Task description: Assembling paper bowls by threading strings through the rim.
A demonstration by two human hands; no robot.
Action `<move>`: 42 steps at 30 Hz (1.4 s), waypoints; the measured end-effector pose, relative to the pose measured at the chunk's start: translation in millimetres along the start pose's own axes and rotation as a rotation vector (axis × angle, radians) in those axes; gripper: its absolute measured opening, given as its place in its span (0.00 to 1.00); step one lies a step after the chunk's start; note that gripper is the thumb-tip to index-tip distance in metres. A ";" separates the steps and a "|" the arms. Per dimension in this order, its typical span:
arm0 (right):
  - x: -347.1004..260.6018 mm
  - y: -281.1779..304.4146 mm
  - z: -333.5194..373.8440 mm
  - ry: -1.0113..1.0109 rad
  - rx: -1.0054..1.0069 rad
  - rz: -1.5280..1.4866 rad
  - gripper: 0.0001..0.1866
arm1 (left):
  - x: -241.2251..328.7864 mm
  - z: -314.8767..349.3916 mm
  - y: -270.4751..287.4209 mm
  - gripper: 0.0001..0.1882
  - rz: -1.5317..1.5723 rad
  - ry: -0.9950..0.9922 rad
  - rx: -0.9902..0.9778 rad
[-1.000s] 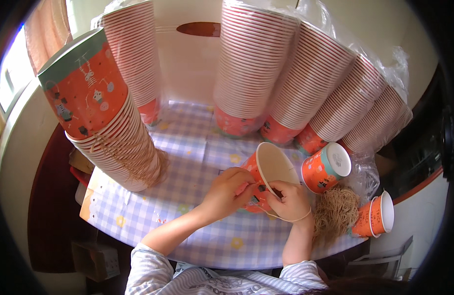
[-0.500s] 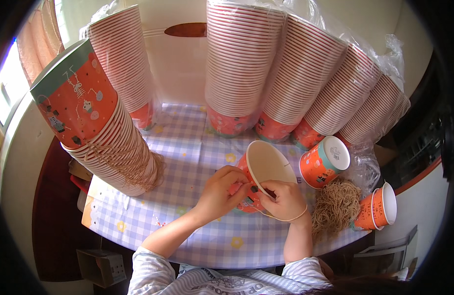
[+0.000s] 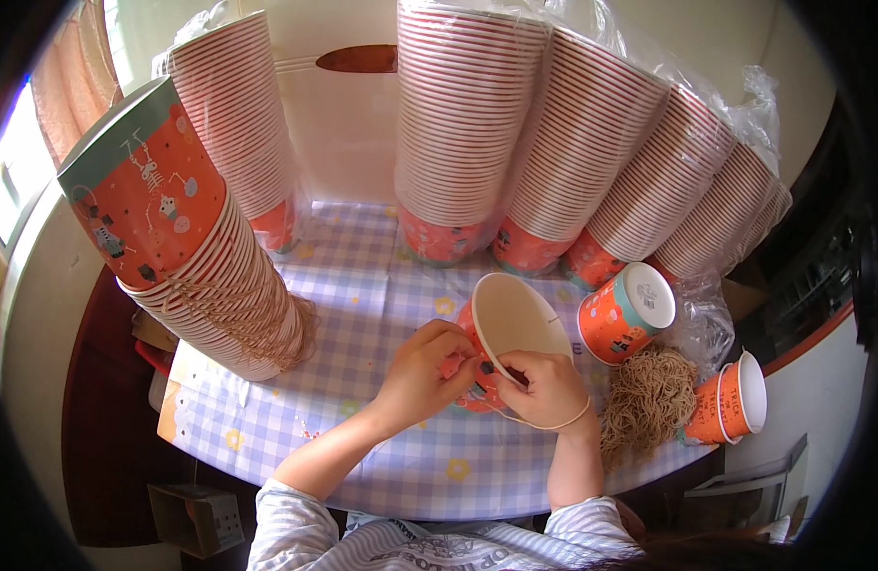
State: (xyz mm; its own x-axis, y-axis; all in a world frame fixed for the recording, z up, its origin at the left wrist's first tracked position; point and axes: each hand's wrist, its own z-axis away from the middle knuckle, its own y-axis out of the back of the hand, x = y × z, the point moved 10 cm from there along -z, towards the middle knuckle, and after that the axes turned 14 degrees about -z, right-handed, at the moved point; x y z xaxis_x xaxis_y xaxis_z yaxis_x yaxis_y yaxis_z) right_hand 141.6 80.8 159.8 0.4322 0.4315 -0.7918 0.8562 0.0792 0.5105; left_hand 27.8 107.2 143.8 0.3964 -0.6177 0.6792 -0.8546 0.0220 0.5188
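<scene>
An orange paper cup (image 3: 510, 319) with a cream inside lies tilted on the checked tablecloth (image 3: 363, 305), its mouth facing up toward me. My left hand (image 3: 427, 369) grips its orange side from the left. My right hand (image 3: 550, 388) pinches its lower rim, and a thin tan cord loop (image 3: 570, 419) runs from the cup round my right wrist. Just right of that hand lies a heap of the same tan cords (image 3: 648, 400).
A leaning stack of orange cups with cords (image 3: 201, 276) stands at the left. Tall bagged cup stacks (image 3: 463, 124) line the back and right. A single cup (image 3: 624, 312) and a short stack of cups (image 3: 729, 402) lie on their sides at the right edge.
The view has shifted slightly. My hands stay on the tilted cup with only small finger movements at its rim; the cord loop now sits round my right wrist.
</scene>
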 end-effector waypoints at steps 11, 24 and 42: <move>3.7 -7.8 1.9 -0.030 -0.089 0.009 0.07 | 1.5 -0.4 0.4 0.07 -0.021 0.002 -0.028; 28.4 -13.2 0.2 -0.149 -0.078 -0.238 0.10 | -3.4 2.0 -10.3 0.08 0.012 0.013 -0.130; 2.8 -8.1 -4.0 0.056 0.013 0.018 0.04 | -7.7 0.9 -11.6 0.10 0.029 0.040 -0.276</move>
State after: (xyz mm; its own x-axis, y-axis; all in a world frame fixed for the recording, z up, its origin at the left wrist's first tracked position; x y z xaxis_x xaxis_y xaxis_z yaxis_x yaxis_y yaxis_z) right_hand 134.7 85.0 154.8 0.4311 0.4825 -0.7625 0.8522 0.0600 0.5198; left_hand 34.4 110.9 132.0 0.3911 -0.5821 0.7129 -0.7441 0.2559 0.6171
